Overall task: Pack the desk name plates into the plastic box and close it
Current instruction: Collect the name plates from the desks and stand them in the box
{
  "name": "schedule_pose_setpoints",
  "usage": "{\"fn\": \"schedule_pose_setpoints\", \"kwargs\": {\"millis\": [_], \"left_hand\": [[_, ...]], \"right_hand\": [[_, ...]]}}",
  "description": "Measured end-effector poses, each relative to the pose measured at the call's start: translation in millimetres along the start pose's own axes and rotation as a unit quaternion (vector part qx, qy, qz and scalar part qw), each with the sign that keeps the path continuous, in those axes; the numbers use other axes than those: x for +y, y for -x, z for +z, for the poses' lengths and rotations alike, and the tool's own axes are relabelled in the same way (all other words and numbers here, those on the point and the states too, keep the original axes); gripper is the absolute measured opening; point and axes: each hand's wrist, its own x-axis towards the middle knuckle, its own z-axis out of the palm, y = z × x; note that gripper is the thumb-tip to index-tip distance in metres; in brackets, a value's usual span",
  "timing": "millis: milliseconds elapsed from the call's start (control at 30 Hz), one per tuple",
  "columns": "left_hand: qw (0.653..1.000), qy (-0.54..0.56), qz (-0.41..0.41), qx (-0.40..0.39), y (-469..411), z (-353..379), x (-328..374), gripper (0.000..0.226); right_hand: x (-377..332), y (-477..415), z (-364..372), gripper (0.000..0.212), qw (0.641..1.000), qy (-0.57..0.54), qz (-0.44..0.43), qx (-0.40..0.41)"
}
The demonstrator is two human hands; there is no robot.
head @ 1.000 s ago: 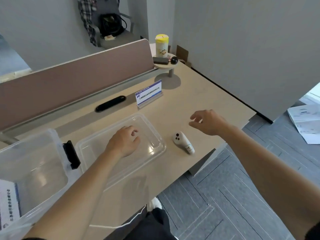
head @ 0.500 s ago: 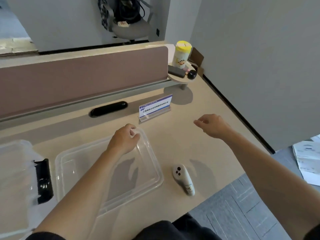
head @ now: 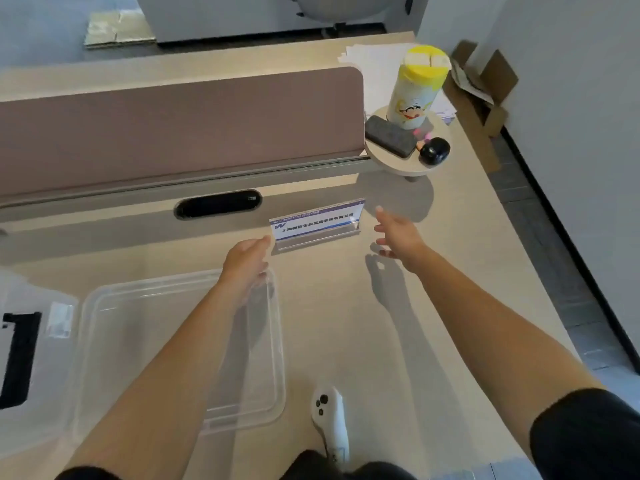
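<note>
A clear acrylic desk name plate [head: 317, 223] with a blue-and-white card stands upright on the desk in front of the partition. My left hand [head: 246, 259] reaches toward its left end, fingertips almost touching it, holding nothing. My right hand [head: 398, 233] hovers just right of the plate with fingers spread. The clear box lid [head: 145, 341] lies flat under my left forearm. The clear plastic box [head: 52, 327] with a black latch sits at the left edge, mostly out of frame.
A white handheld controller [head: 329, 417] lies near the desk's front edge. A small round shelf [head: 405, 164] holds a yellow-capped canister [head: 415, 88], a dark case and a black earbud case. A pink partition [head: 173, 129] runs along the back; a black cable slot [head: 218, 204] sits below it.
Both hands moved forward toward the name plate; the left hand left the lid. The camera tilted down and closer.
</note>
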Motion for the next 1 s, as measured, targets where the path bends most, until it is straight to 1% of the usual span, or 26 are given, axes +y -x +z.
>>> {"fn": "schedule_pose_setpoints", "kwargs": {"millis": [67, 100, 233, 300, 367, 433, 467, 533, 567, 633, 700, 767, 833, 867, 900, 967, 1000], "left_hand": [[0.998, 0.059, -0.035, 0.01, -5.7, 21.4, 4.1, 0.029], [0.995, 0.084, -0.049, 0.017, -9.4, 30.2, 4.2, 0.031], [0.98, 0.17, -0.083, 0.057, -18.8, 51.3, 6.4, 0.054], [0.976, 0.192, -0.087, 0.058, -21.1, 56.9, 5.2, 0.058], [0.974, 0.202, -0.088, 0.044, -23.5, 63.4, 3.0, 0.057], [0.975, 0.201, -0.095, 0.027, -25.0, 71.2, 0.9, 0.054], [0.974, 0.204, -0.098, 0.026, -25.7, 74.0, -0.1, 0.051], [0.972, 0.21, -0.095, 0.042, -28.7, 75.5, -1.2, 0.038], [0.972, 0.21, -0.096, 0.052, -30.1, 74.3, -1.5, 0.033], [0.971, 0.207, -0.104, 0.066, -33.4, 71.0, -4.2, 0.037], [0.972, 0.198, -0.101, 0.071, -34.4, 72.1, -7.3, 0.036], [0.975, 0.188, -0.089, 0.073, -31.4, 76.8, -6.6, 0.029], [0.978, 0.182, -0.071, 0.069, -29.6, 81.4, -3.2, 0.018], [0.979, 0.178, -0.068, 0.068, -30.5, 81.9, -3.7, 0.017], [0.981, 0.17, -0.068, 0.07, -31.9, 81.5, -5.2, 0.02], [0.984, 0.149, -0.062, 0.073, -33.9, 79.9, -7.7, 0.037], [0.985, 0.143, -0.057, 0.072, -35.3, 78.8, -9.7, 0.047]], "right_hand": [[-1.9, -18.3, 2.9, 0.065, 0.997, -0.059, 0.033, -0.024], [-1.5, -25.4, 4.9, 0.068, 0.995, -0.085, 0.041, -0.039], [1.3, -46.9, 15.7, 0.071, 0.983, -0.156, 0.041, -0.083], [2.8, -52.9, 22.0, 0.066, 0.975, -0.185, 0.046, -0.115], [4.5, -56.1, 27.7, 0.065, 0.97, -0.196, 0.057, -0.131], [7.9, -59.4, 32.4, 0.073, 0.969, -0.198, 0.067, -0.134], [8.6, -59.8, 34.7, 0.074, 0.968, -0.202, 0.069, -0.133], [9.3, -60.8, 37.3, 0.074, 0.966, -0.216, 0.073, -0.12], [9.5, -61.1, 37.9, 0.073, 0.967, -0.219, 0.07, -0.114], [9.5, -60.7, 38.6, 0.068, 0.967, -0.219, 0.06, -0.113], [10.8, -60.5, 39.0, 0.059, 0.969, -0.216, 0.059, -0.108], [14.3, -62.4, 41.4, 0.042, 0.973, -0.203, 0.059, -0.098], [14.9, -63.4, 42.4, 0.039, 0.975, -0.193, 0.052, -0.099], [15.5, -62.9, 42.3, 0.043, 0.976, -0.189, 0.044, -0.099], [15.0, -61.4, 42.3, 0.053, 0.977, -0.188, 0.034, -0.099], [16.2, -62.0, 40.9, 0.075, 0.978, -0.183, 0.025, -0.092], [17.0, -62.8, 39.2, 0.077, 0.978, -0.188, 0.022, -0.086]]}}
